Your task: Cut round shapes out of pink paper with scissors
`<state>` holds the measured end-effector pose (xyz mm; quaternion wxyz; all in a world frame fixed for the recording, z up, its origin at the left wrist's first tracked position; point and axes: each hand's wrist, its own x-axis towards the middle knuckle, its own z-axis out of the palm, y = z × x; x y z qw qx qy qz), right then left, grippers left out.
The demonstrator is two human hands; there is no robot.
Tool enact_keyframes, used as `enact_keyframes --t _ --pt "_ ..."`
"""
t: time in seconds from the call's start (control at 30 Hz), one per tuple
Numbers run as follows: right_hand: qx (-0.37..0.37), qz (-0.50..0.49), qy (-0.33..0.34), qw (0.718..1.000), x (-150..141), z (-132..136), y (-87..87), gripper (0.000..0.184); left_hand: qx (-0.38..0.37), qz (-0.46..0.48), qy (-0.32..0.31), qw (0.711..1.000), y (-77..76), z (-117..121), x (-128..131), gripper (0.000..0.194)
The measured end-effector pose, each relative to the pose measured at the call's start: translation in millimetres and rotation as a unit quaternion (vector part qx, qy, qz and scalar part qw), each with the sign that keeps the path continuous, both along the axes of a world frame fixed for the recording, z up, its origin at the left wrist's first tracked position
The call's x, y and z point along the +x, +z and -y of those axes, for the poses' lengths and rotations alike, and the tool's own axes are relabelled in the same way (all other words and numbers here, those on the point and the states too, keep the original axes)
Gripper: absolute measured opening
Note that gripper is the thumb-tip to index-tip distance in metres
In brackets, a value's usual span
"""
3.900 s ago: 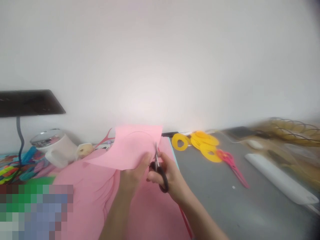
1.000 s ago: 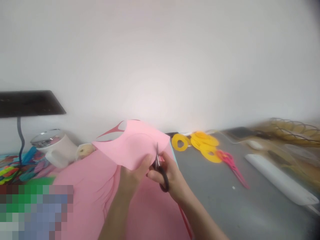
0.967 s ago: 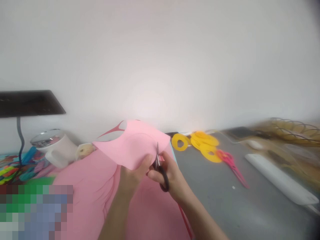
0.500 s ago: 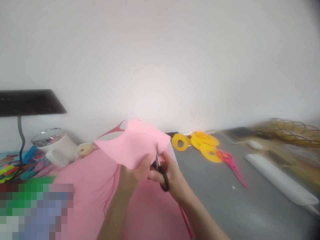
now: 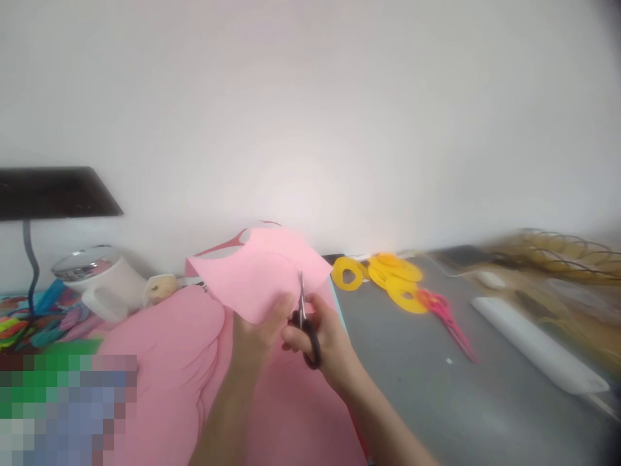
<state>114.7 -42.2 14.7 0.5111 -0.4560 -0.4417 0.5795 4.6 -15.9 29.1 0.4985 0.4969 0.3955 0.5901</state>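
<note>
Left hand [image 5: 259,330] pinches one pink paper sheet [image 5: 252,278]. Right hand [image 5: 330,340] grips one pair of black-handled metal scissors [image 5: 300,318]; one pair of pink scissors [image 5: 449,321] lies rightward.

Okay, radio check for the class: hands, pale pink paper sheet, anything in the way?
Left hand gripping pale pink paper sheet. Right hand holding black-handled metal scissors, blades at the sheet. Left thumb close beside blades.

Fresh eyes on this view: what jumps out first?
Probably the pale pink sheet at center, held by the left hand, with black-handled scissors in the right hand, blades at the sheet. Next, the bright yellow cutouts and pink scissors on the right, then the overlapping pink cutouts on the left.
</note>
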Motion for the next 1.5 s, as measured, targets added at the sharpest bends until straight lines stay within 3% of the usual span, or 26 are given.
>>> enact_keyframes --t 0.27,0.73,1.07,1.23,1.5 --pt "0.067 -0.076 0.042 0.994 5 -2 -1.5 0.053 0.000 -0.011 0.001 1.000 -3.0 -2 -5 0.012" --pt "0.052 -0.054 0.051 0.996 6 0 3.8 0.054 0.009 -0.035 -0.012 0.999 4.1 0 -5 0.005" --pt "0.044 -0.005 0.036 0.998 7 -1 2.8 0.053 -0.027 -0.036 0.006 0.999 -0.9 -3 -10 0.014" --pt "0.039 0.000 0.036 0.999 7 0 1.0 0.048 -0.022 -0.017 -0.014 1.000 -2.5 -3 -12 0.014" --pt "-0.003 0.006 0.020 1.000 3 0 2.4 0.042 -0.024 0.019 0.030 0.999 -6.5 -4 -12 0.016"
